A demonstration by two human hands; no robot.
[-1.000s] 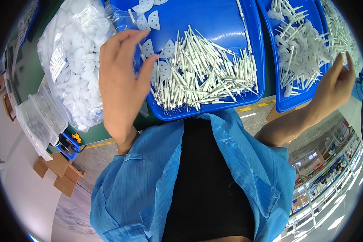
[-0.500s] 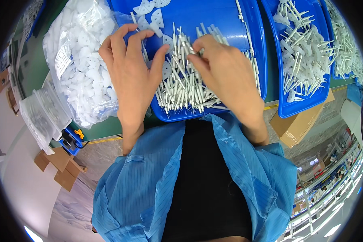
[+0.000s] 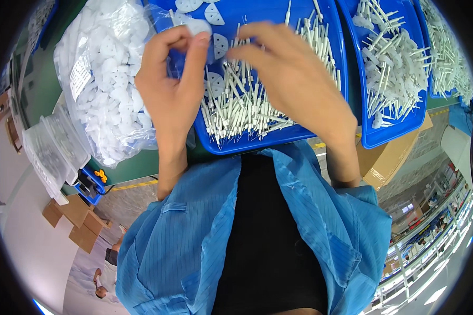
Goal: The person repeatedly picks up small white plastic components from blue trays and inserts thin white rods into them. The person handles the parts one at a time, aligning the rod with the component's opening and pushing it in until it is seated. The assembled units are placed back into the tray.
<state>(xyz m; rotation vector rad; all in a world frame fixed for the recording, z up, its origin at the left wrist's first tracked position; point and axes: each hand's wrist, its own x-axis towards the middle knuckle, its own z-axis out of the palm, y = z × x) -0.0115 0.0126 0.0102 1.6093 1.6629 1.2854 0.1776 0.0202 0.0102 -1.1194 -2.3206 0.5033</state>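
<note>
My left hand (image 3: 169, 76) pinches a white fan-shaped plastic plate (image 3: 198, 26) between thumb and fingers, over the left part of a blue tray (image 3: 257, 146). My right hand (image 3: 299, 79) hovers above the tray, its fingertips close to the left hand and smeared by motion. Whether it grips anything cannot be made out. Below both hands lie many thin white rods (image 3: 242, 113) with fine wire-like ends, heaped in the tray. More loose plates with small holes, such as the white plate (image 3: 220, 46), lie along the tray's left side.
A clear bag (image 3: 113, 94) full of white plates lies left of the tray. To the right, another blue tray (image 3: 391, 137) holds rods joined with plates. Clear plastic containers (image 3: 55, 147) stand at the left table edge. A cardboard box (image 3: 391, 163) sits below the right tray.
My left hand has closed on a white plate. The right hand has lifted off the rod heap, its fingertips shifting left toward the plate. Rods now show spread across the tray's right side.
</note>
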